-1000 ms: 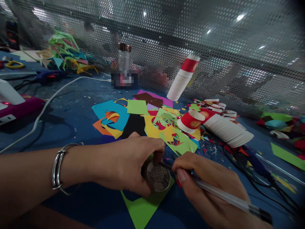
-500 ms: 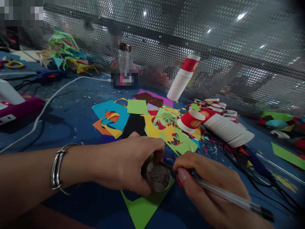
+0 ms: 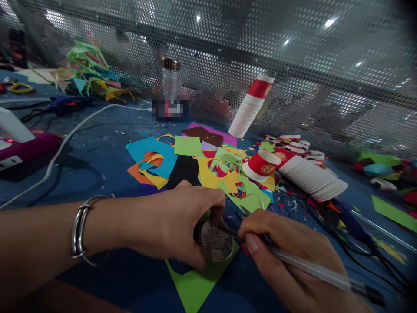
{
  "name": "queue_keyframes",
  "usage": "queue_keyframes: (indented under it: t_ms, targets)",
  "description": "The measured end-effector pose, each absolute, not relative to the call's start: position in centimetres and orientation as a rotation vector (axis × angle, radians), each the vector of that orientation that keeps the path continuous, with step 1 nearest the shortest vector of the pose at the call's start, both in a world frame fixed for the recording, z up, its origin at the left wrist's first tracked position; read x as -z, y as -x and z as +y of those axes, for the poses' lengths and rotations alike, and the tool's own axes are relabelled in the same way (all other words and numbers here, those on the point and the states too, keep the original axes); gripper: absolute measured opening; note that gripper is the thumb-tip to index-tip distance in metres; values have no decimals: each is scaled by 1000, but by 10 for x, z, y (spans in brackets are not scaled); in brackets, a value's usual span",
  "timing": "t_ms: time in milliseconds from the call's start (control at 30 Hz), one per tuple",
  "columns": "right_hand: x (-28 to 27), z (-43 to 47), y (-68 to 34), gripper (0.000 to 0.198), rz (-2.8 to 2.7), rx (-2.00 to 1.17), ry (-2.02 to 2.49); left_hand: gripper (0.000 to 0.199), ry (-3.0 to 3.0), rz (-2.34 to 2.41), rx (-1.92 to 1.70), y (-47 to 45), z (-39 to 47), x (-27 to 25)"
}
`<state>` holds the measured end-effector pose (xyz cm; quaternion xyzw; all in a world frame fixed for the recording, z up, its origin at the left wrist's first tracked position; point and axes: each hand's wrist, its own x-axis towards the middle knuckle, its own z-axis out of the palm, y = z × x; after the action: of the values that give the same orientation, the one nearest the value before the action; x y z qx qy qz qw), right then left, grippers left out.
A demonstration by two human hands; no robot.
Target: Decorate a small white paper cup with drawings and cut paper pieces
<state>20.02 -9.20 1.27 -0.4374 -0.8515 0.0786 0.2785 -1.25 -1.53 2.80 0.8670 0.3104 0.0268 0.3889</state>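
Fingers (image 3: 216,206) of the left hand (image 3: 163,224) clamp around a round, brownish piece with a cross-hatched face (image 3: 219,244) at lower centre; the right hand (image 3: 289,250) pinches a clear-barrelled, black-ended pen (image 3: 309,265), its tip near the piece's upper edge, contact unclear. Sideways pen pressure could nudge the piece should the left grip slacken. The bright-green paper sheet (image 3: 193,289) beneath might skid on the blue table (image 3: 107,182), its bottom corner being unpinned.

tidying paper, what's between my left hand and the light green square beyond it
In the head view, a black sheet lies between your left hand and the light green square, with blue paper to its left, yellow paper to its right.
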Motion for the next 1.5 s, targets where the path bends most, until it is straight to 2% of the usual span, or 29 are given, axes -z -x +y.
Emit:
queue_keyframes:
  t_ms: [333,567,1500]
  targets:
    - [-11,-88,-202,16,-2268,-155,1185,38,-2257,750,-164,15,-14,-16]
    - [-14,-90,-202,17,-2264,-211,1180,41,-2220,784,-59,13,-15,-26]
    - [-14,-91,-202,18,-2275,-164,1205,40,-2219,785,-32,14,-15,-33]
